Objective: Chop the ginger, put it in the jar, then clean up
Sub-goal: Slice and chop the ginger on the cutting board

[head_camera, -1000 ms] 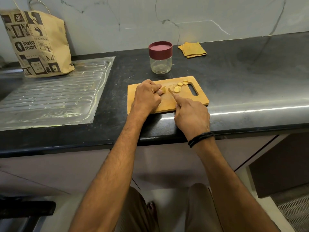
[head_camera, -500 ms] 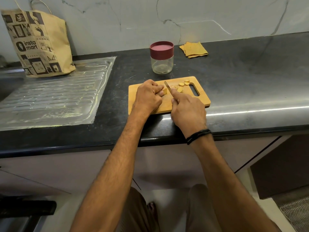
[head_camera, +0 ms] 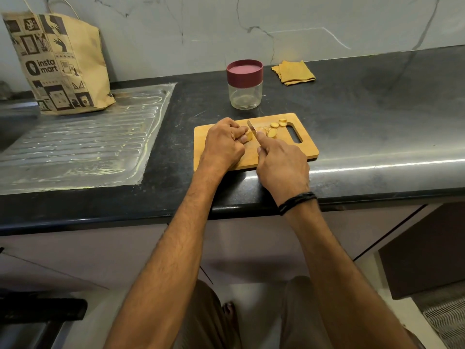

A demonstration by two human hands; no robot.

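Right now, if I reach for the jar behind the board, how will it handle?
The jar looks like clear glass, so probably breakable and slick. It seems empty, so likely light and could slide on the glossy counter if nudged. Short, wide and upright with its lid on, it seems unlikely to tip.

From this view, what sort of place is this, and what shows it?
Probably a home kitchen: a steel drainboard set in a dark counter, and ginger slices on a chopping board.
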